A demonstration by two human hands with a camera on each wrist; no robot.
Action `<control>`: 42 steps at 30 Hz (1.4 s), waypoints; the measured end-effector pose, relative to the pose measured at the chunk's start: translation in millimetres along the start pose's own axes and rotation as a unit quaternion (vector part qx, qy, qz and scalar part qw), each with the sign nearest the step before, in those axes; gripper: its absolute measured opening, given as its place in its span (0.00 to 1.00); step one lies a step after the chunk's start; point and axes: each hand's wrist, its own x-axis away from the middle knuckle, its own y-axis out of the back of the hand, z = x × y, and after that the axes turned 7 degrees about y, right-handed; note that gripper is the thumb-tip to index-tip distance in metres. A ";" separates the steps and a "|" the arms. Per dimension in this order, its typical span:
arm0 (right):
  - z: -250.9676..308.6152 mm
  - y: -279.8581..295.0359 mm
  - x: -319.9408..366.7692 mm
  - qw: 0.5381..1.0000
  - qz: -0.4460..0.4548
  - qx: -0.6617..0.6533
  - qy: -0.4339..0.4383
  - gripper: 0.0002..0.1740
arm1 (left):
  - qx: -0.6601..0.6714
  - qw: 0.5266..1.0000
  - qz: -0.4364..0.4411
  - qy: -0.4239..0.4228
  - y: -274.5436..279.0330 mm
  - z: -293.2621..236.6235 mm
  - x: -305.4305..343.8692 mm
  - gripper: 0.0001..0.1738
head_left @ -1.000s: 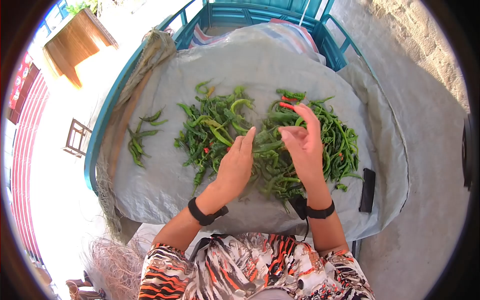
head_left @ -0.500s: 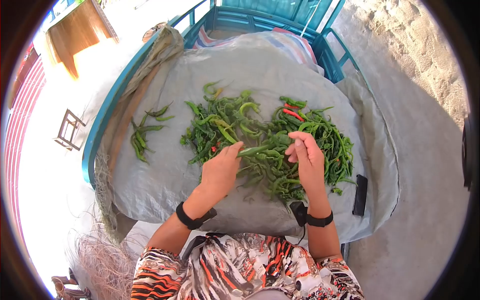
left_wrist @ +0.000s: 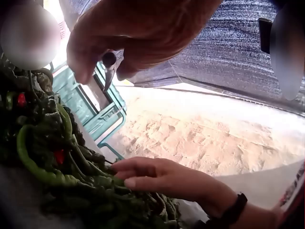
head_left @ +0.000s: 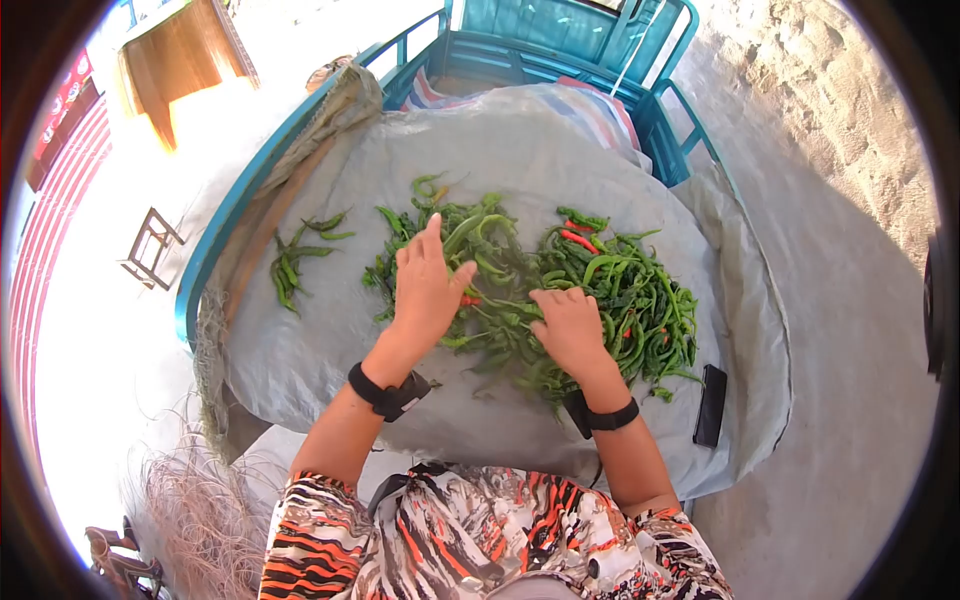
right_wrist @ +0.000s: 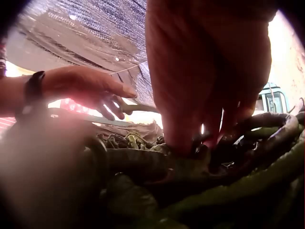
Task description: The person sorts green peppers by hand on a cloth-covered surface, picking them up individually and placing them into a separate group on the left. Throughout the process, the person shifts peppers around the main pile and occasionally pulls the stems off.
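Over the left pile of green chili peppers, my left hand has its index finger reaching forward and its thumb out to the side. From that hand's fingertips a green chili pepper sticks out in the right wrist view. My right hand is lower, at the near-left side of the right pile of green chili peppers. Its fingers look fairly straight and touch the peppers in the left wrist view. Fingertips are partly hidden among peppers in the right wrist view. A few red peppers lie among the green ones.
A grey sheet covers the bed of a blue-green cart. Several peppers lie apart on the left. A black phone rests at the right. A small stool stands on the ground left.
My left hand has swung left and forward from between the piles to over the left pile, with a pepper. My right hand has moved left and down onto the peppers.
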 end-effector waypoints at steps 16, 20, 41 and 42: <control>0.9 38.6 34.6 0.973 -0.068 -0.220 0.004 0.17 | 0.163 0.952 0.253 0.062 5.5 -63.5 78.3 0.17; -7.8 40.0 41.9 0.969 -0.079 -0.234 0.000 0.16 | 0.109 0.944 0.273 0.148 8.9 -67.7 87.4 0.10; -3.5 18.4 26.1 0.830 -0.106 -0.526 -0.155 0.29 | 0.282 0.893 0.305 0.176 14.4 -74.9 42.6 0.13; -5.8 14.8 24.8 0.835 -0.091 -0.531 -0.116 0.30 | 0.240 0.900 0.319 0.172 13.7 -71.2 44.3 0.14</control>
